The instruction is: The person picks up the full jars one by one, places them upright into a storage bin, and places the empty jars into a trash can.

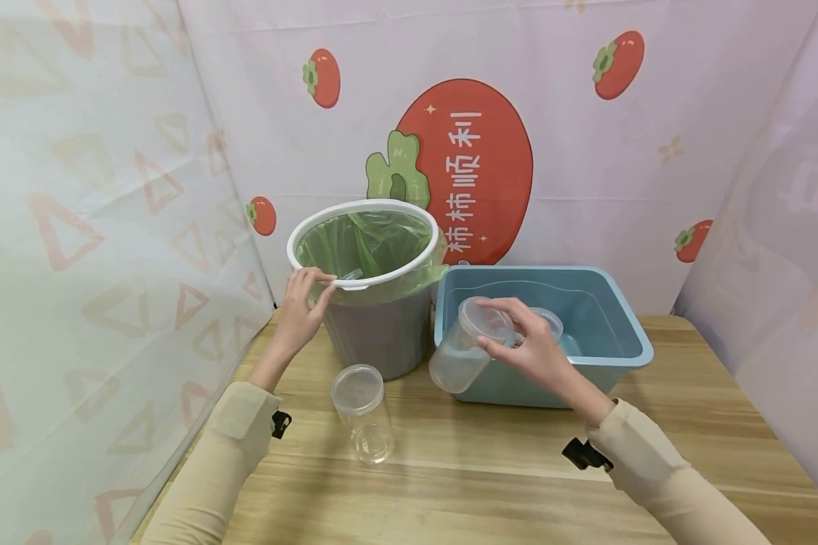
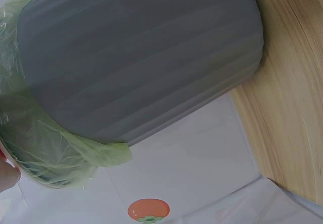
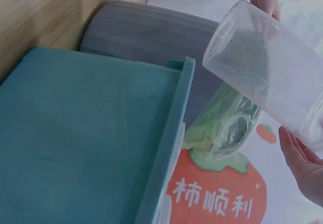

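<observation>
My left hand [image 1: 301, 314] pinches the white rim [image 1: 375, 281] of a grey trash bin [image 1: 388, 333] lined with a green bag [image 1: 409, 291]. In my right hand [image 1: 537, 350] is a clear plastic jar [image 1: 458, 362], gripped by its lidded end and tilted, its base pointing down and left. It hangs in front of the left part of a blue basin [image 1: 538, 387]. Another clear jar [image 1: 363, 412] with a lid stands on the table near the bin. Inside the basin a further clear container [image 1: 551, 321] shows, partly hidden behind my right hand.
The wooden table [image 1: 491, 484] carries the bin and basin side by side at the back. Printed white cloth [image 1: 566, 174] hangs behind and along both sides. Something clear [image 1: 352, 275] lies inside the bin, only partly visible.
</observation>
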